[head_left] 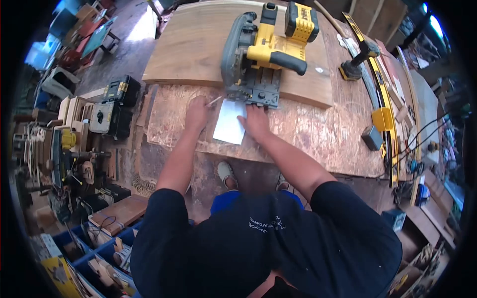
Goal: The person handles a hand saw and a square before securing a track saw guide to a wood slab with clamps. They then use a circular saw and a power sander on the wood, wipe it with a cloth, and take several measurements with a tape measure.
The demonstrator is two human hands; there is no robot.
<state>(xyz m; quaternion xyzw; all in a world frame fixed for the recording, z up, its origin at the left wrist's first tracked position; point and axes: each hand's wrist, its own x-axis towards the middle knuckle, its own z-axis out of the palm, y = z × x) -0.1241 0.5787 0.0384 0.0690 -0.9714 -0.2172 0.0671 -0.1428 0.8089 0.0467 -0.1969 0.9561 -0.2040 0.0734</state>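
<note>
My left hand (197, 113) is closed on a thin pencil (214, 101), its tip pointing right toward a saw. A white sheet of paper (229, 123) lies on the worn wooden worktable (308, 134) between my hands. My right hand (256, 122) lies flat with its thumb apart, at the paper's right edge. Its fingertips reach the front edge of the saw's base plate and are partly hidden there. The yellow and black cordless circular saw (266, 52) rests on a thick wooden board (184, 54), its base overhanging the board's near edge.
At the table's right side lie a long yellow spirit level (380, 84), a cordless drill (357, 62) and a yellow tape measure (381, 119). Black tool cases (112, 119) stand at the left. A blue divided crate (94, 253) with wood pieces sits at lower left.
</note>
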